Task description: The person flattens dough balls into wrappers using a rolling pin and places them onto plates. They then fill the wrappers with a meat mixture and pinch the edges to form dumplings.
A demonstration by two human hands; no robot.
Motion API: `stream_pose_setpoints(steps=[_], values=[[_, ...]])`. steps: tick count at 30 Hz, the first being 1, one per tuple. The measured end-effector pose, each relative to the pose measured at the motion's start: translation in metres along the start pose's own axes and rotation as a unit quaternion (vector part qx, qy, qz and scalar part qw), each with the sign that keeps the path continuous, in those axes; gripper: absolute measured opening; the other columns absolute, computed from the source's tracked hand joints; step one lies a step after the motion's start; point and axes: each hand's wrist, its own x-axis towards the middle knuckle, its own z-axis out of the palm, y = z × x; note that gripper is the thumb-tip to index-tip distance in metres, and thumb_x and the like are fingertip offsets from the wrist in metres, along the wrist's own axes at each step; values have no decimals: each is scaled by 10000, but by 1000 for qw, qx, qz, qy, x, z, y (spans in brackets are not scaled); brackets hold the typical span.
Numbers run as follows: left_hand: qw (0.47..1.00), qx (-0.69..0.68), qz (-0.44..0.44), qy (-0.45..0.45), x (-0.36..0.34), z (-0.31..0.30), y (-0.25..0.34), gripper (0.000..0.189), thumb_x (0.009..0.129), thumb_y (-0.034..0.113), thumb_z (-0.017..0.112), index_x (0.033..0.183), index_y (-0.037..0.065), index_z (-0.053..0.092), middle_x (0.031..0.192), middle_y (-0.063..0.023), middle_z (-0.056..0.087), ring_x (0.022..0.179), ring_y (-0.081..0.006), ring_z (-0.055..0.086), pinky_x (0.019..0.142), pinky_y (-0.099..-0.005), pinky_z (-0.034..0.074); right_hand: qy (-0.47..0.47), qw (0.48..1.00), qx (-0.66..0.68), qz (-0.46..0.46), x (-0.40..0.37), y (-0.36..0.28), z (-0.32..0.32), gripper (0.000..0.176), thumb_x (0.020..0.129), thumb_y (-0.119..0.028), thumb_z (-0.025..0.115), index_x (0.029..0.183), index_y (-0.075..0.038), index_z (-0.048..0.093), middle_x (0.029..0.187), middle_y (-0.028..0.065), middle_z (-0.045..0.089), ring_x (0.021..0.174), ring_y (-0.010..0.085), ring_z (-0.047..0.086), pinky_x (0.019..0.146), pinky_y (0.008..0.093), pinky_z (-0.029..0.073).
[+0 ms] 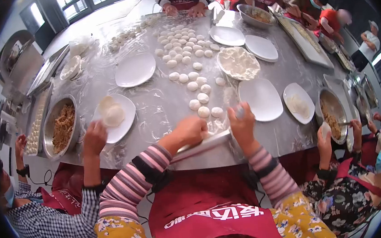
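While both hands sit on the rolling pin (204,144) at the near edge of the table (162,103), the step in hand reads as rolling a dough piece flat. That's a judgement, since the piece itself is hidden under hands and pin. Left hand (190,130): fingers curled down over the pin's middle, pressing. Right hand (241,124): closed around the pin's right end; small pale-blue spot at its top, can't tell what. Pin lies slightly tilted, left end nearer the apron. Dough rounds (203,112): nearest ones just at 12 o'clock of the hands, with the trail running on toward 12 across the floured top. Square plate (261,98) at 1 o'clock of the right hand. Co-worker's hand (94,138) at 9 o'clock, at the rim of a plate (125,124) carrying stacked wrappers (112,113); filling bowl (73,112) further out at 9. A next move calls for even pressure, a level pin, and one hand freed to turn the piece or lift a fresh round from 12 without dragging its neighbours.
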Motion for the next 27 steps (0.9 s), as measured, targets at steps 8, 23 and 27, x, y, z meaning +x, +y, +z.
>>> stream_pose_setpoints(steps=[8,23,27], values=[[1000,-17,17,-7,-8,3,-10,135,783,142,577,819,15,603,748,-176,619,712,-327,596,643,-394,454,-15,998,51,39,3,2,7,242,735,-53,691,868,-26,490,665,191,518,614,402,516,550,433,406],[999,35,5,11,-7,5,-3,222,818,220,599,801,-1,600,720,-190,605,673,-318,587,608,-393,440,-45,993,76,84,10,2,19,237,746,-61,676,876,-23,481,693,197,541,643,400,549,555,427,426],[999,14,31,2,-15,-1,-8,217,815,206,607,806,-11,599,698,-191,592,640,-308,567,600,-386,431,-33,994,66,84,-17,-12,-33,225,743,-34,671,849,-25,473,658,152,527,577,340,543,537,385,439]])
